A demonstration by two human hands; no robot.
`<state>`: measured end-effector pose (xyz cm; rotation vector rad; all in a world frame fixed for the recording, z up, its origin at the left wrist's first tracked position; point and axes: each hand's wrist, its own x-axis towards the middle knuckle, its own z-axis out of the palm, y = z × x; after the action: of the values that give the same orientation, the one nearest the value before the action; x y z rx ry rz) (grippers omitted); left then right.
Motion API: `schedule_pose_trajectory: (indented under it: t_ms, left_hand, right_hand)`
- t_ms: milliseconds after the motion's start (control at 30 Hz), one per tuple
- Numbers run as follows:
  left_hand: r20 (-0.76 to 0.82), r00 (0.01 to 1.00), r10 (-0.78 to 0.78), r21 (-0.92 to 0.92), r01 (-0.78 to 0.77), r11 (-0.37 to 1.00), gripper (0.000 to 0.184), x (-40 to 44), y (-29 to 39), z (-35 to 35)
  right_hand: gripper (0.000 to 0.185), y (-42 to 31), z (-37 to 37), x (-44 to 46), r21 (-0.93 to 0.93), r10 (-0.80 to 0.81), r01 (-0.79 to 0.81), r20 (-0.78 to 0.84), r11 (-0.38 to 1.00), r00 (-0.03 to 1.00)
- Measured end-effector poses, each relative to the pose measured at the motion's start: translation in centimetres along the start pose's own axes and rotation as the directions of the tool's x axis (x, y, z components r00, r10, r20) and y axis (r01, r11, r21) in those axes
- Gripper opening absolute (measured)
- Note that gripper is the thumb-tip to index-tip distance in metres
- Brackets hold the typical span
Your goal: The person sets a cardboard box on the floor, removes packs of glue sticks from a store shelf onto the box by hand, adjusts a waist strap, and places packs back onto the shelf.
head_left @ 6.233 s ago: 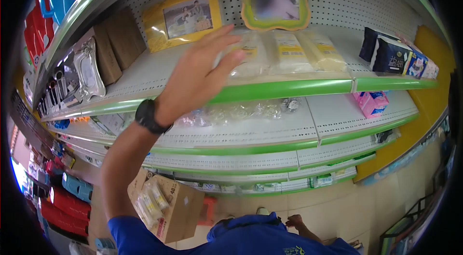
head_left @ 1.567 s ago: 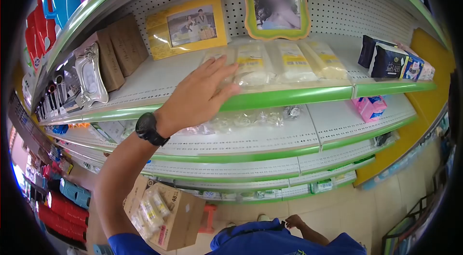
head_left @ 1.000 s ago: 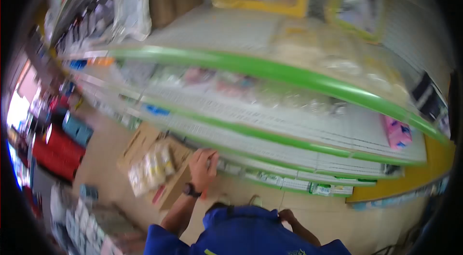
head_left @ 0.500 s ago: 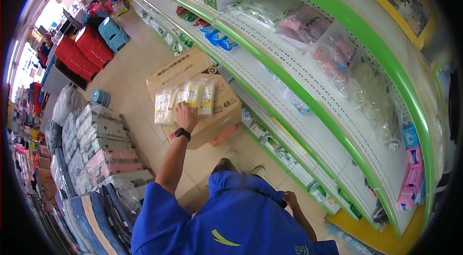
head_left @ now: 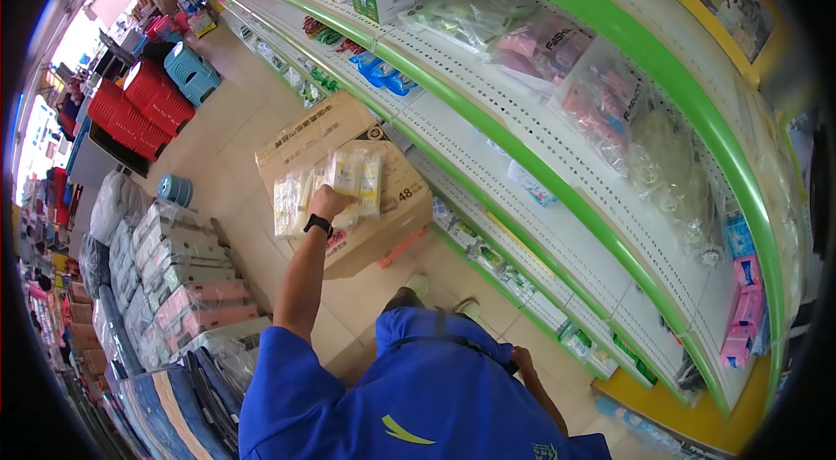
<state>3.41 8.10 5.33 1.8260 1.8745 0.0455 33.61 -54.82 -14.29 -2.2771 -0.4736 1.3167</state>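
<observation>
While left hand [head_left: 330,201] curls against packets [head_left: 371,186], grip unclear, one carton [head_left: 402,174] bears at least four; right hand [head_left: 522,359]: state unclear.

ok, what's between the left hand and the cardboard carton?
Clear-wrapped packets, lying on top of the carton, with the left hand over them. Head view shows this; whether the hand grips one isn't clear.

carton [head_left: 392,214]: "48", Chinese characters | plastic bags [head_left: 542,60]: "FASH…", partly readable
</observation>
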Motion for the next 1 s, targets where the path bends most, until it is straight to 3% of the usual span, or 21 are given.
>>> schedule_pose_trajectory:
  t_ms: [100, 200, 233, 300, 367, 433, 500, 600, 667, 700, 833, 867, 900, 1000]
  left_hand:
    - [0.045, 0.999, 0.019, -0.191, -0.010, 0.981, 0.062, 2.0, -2.8, 1.3]
    - [-0.019, 0.998, 0.068, -0.340, -0.070, 0.938, 0.050, -1.1, -1.5, -0.3]
    - [-0.056, 0.995, 0.085, -0.369, -0.100, 0.924, 0.046, -3.1, -0.2, -1.7]
    - [-0.085, 0.979, 0.183, -0.650, -0.193, 0.735, 0.040, -5.3, 0.8, -2.5]
    - [-0.095, 0.943, 0.319, -0.868, -0.236, 0.438, 0.035, -9.2, 3.6, -5.3]
    - [-0.147, 0.917, 0.371, -0.927, -0.258, 0.270, 0.039, -12.6, 6.3, -7.7]
    - [-0.221, 0.874, 0.433, -0.935, -0.317, 0.162, 0.042, -15.5, 9.1, -10.5]
    - [-0.320, 0.789, 0.525, -0.894, -0.435, 0.108, 0.048, -19.2, 13.3, -15.0]
    - [-0.367, 0.748, 0.553, -0.868, -0.489, 0.086, 0.052, -20.9, 15.4, -17.3]
    - [-0.420, 0.683, 0.598, -0.827, -0.560, 0.059, 0.056, -21.1, 16.3, -18.2]
    - [-0.469, 0.535, 0.703, -0.743, -0.669, 0.014, 0.058, -23.9, 21.3, -22.3]
    - [-0.487, 0.497, 0.718, -0.728, -0.685, -0.021, 0.058, -24.4, 22.6, -22.8]
    - [-0.504, 0.456, 0.733, -0.715, -0.697, -0.059, 0.058, -25.0, 23.9, -23.3]
    - [-0.469, 0.392, 0.792, -0.657, -0.754, -0.016, 0.057, -27.2, 27.2, -25.1]
  right_hand:
    - [0.018, 0.8, 0.4, 0.6, 0.029, -0.028, 0.028, 0.001, 0.999, 1.000]
    - [0.020, 3.1, 0.7, 2.4, -0.123, -0.289, 0.290, 0.023, 0.949, 0.957]
    - [0.020, 1.9, 0.2, 1.9, -0.124, -0.234, 0.236, 0.031, 0.964, 0.972]
    - [0.022, -0.9, -0.5, 0.8, -0.122, -0.123, 0.128, 0.046, 0.984, 0.991]
    - [0.024, -1.5, -0.5, 0.8, -0.138, -0.122, 0.127, 0.043, 0.982, 0.992]
    - [0.025, -0.1, -0.5, 2.4, -0.220, -0.143, 0.154, 0.067, 0.963, 0.987]
    - [0.024, 1.4, -0.4, 4.0, -0.352, -0.182, 0.209, 0.108, 0.912, 0.977]
    - [0.023, 1.0, -0.5, 4.0, 0.173, -0.028, 0.013, 0.084, 0.985, 0.996]
    - [0.021, 0.3, -1.2, 4.0, 0.087, -0.127, 0.119, 0.088, 0.989, 0.988]
    - [0.021, -0.1, -1.4, 4.2, 0.048, -0.176, 0.173, 0.088, 0.984, 0.980]
    - [0.018, 3.0, -0.9, 7.6, -0.331, -0.280, 0.309, 0.132, 0.892, 0.951]
    - [0.017, 2.4, -0.9, 7.9, -0.389, -0.327, 0.358, 0.146, 0.849, 0.934]
    - [0.019, 2.4, -1.0, 7.6, -0.467, -0.507, 0.498, 0.118, 0.730, 0.854]
    - [0.017, 2.4, -0.8, 6.9, -0.648, -0.618, 0.560, 0.171, 0.517, 0.767]
